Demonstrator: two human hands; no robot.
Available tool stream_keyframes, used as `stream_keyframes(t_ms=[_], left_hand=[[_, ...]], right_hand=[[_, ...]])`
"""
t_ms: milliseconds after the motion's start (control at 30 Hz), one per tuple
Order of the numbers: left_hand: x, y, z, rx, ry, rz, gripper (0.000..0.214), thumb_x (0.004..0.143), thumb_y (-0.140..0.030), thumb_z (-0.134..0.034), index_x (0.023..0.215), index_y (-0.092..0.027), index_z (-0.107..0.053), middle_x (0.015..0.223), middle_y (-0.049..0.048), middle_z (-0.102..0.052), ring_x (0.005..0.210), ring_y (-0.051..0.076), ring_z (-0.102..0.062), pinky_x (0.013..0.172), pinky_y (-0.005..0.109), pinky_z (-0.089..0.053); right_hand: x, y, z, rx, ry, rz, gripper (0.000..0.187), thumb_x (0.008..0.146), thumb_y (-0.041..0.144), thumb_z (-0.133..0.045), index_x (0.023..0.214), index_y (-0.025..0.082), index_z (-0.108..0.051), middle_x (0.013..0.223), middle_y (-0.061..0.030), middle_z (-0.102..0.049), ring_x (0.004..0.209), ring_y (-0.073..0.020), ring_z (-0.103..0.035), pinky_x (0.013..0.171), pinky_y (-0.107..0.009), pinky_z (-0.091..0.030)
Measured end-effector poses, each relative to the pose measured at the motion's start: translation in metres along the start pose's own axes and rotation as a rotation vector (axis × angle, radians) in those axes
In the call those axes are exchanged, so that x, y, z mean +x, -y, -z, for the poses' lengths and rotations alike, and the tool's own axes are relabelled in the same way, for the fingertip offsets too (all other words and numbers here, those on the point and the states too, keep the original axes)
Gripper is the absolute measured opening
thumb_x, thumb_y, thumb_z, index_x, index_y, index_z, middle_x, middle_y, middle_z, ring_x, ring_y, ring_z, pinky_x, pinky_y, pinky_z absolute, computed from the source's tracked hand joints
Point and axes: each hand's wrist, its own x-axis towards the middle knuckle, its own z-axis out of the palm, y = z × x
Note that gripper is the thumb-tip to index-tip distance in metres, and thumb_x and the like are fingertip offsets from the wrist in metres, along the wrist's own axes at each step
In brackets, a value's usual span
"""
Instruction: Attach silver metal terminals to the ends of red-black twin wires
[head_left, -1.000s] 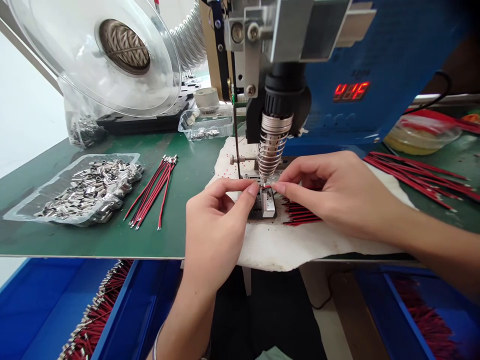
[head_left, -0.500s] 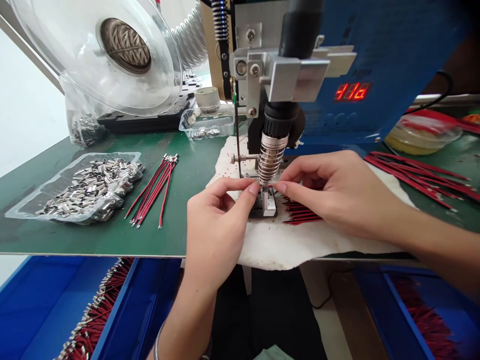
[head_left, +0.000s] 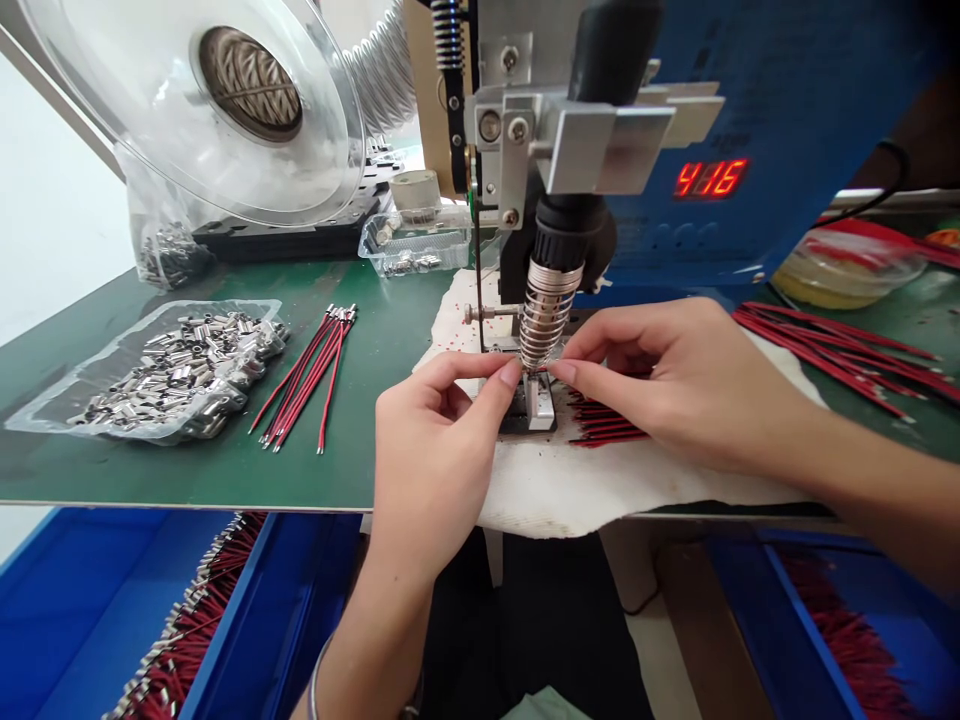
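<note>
The blue machine [head_left: 750, 120] fills the back of the green bench [head_left: 225, 470], its red readout [head_left: 701, 179] glowing, and everything else sits around the coil-wrapped nozzle [head_left: 546, 305] hanging from its metal bracket. Far left of that nozzle stands a big clear reel [head_left: 195, 100]; lower on the same side lies a plastic tray of small metal sleeves [head_left: 161, 372], then a loose bunch of red and black wires [head_left: 307, 385]. Right of the nozzle more red wires [head_left: 840, 350] fan across the bench. Directly beneath it a white cloth [head_left: 585, 480] carries a small metal fixture [head_left: 538, 405]. The left hand [head_left: 431, 455] and the right hand [head_left: 675, 375] meet just under the nozzle tip, each pinching with thumb and forefinger one end of a short red wire [head_left: 537, 372] held across the fixture. That wire looks very light and thin, limp enough to bend if gripped far from the tip, and its sleeve is likely slick, so a close fingertip pinch on either side of the nozzle seems the sound hold, well clear of the probably hot coil.
</note>
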Motion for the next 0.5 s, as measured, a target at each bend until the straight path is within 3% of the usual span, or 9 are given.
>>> stream_keyframes(t_ms=[500], left_hand=[[-0.0003,-0.0001,0.0003,0.001,0.008,0.01,0.019,0.087,-0.043,-0.079,0.091,-0.025,-0.084,0.09,0.0033,-0.079,0.074,0.016,-0.068,0.059,0.025,-0.046]], right_hand=[[0.0003,-0.0014,0.0015,0.003,0.013,0.031,0.022,0.09,0.039,-0.077,0.076,0.022,-0.075,0.056,0.002,-0.063,0.048,-0.0127,-0.052,0.046,-0.031,-0.037]])
